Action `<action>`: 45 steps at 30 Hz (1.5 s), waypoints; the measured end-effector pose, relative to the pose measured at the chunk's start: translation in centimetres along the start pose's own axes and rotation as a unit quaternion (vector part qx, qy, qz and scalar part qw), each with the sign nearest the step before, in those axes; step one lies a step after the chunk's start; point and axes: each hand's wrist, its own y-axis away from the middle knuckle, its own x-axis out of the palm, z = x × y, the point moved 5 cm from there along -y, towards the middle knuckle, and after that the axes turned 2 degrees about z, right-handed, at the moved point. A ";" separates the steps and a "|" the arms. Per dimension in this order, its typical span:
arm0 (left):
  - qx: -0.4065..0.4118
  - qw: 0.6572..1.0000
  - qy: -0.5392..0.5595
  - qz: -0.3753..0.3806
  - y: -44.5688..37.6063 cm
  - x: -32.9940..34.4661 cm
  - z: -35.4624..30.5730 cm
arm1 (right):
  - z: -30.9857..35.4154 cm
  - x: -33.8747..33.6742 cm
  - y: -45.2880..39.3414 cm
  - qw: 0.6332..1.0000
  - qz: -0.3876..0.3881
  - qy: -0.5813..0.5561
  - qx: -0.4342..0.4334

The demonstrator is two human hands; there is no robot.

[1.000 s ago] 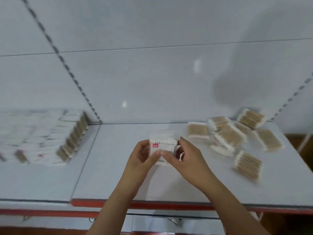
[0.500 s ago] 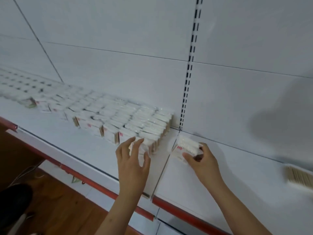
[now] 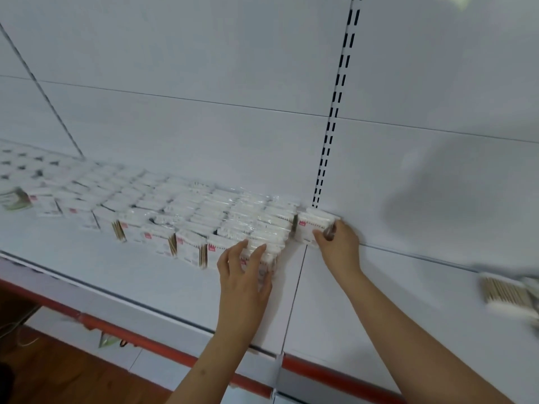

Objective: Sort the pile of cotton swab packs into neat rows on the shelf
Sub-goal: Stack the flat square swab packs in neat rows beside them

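Right hand grips a pack at the far right end of the rows; left hand rests straight-fingered on near packs; likely light, slippery film, so pinch the sides

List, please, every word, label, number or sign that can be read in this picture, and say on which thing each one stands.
No text can be read in this picture.
Small red labels on the arranged cotton swab packs: too small and blurred to read.
Red label on the pack held by the right hand: blurred, unreadable.
Green and white package at the far left: print blurred, unreadable.
Loose pack at the right edge: no label visible.
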 end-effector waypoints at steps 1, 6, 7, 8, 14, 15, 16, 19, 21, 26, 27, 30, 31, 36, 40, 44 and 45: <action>0.003 1.000 0.004 0.001 0.0 -0.1 0.0 | 0.3 0.3 -0.2 1.000 0.013 0.009 -0.009; -0.003 1.000 -0.014 0.016 -0.3 -0.1 0.3 | 0.6 0.6 -0.4 0.997 0.071 -0.010 -0.005; -0.010 1.000 -0.024 0.015 -0.3 -0.2 0.2 | 0.6 0.5 -0.2 0.997 0.078 -0.026 0.002; -0.020 0.999 -0.035 0.009 -0.3 -0.4 0.0 | 0.5 0.3 0.1 0.996 0.085 -0.040 0.010; 0.060 0.997 0.028 -0.038 -0.2 -0.8 -5.2 | -0.8 -3.1 1.5 0.999 0.048 -0.009 -0.002; 0.079 0.995 0.055 -0.018 -0.1 -0.1 -6.4 | -1.0 -4.3 1.9 0.999 0.032 -0.010 -0.009; 0.093 0.993 0.079 0.009 0.0 0.9 -7.5 | -1.1 -5.7 2.4 1.000 0.013 -0.010 -0.020; 0.128 0.977 0.117 0.125 1.1 5.3 -10.9 | -2.5 -10.6 3.9 0.998 -0.036 0.011 -0.041; 0.149 0.961 0.115 0.202 2.2 8.6 -12.8 | -4.6 -14.4 5.0 0.995 -0.072 0.052 -0.040; 0.153 0.938 0.111 0.292 4.0 13.6 -17.1 | -14.0 -23.8 7.6 0.934 -0.144 0.312 0.099; 0.154 0.935 0.113 0.299 4.2 14.1 -17.9 | -15.6 -24.9 8.1 0.921 -0.131 0.346 0.123; 0.164 0.927 0.127 0.314 4.4 15.7 -20.1 | -18.2 -25.9 8.8 0.899 -0.110 0.416 0.085; 0.168 0.926 0.132 0.312 4.3 16.1 -20.8 | -18.3 -26.0 8.8 0.899 -0.120 0.417 0.069; 0.164 0.915 0.175 0.325 3.3 18.0 -24.5 | -18.8 -25.8 8.8 0.911 -0.131 0.391 -0.007; 0.145 0.904 0.199 0.349 2.2 19.9 -26.2 | -19.0 -26.0 9.2 0.939 -0.107 0.320 -0.067; 0.155 0.881 0.220 0.389 2.2 21.1 -27.5 | -18.1 -27.6 10.0 0.965 -0.124 0.215 -0.082; 0.162 0.880 0.230 0.381 2.2 21.3 -28.0 | -17.9 -28.2 10.3 0.975 -0.119 0.175 -0.073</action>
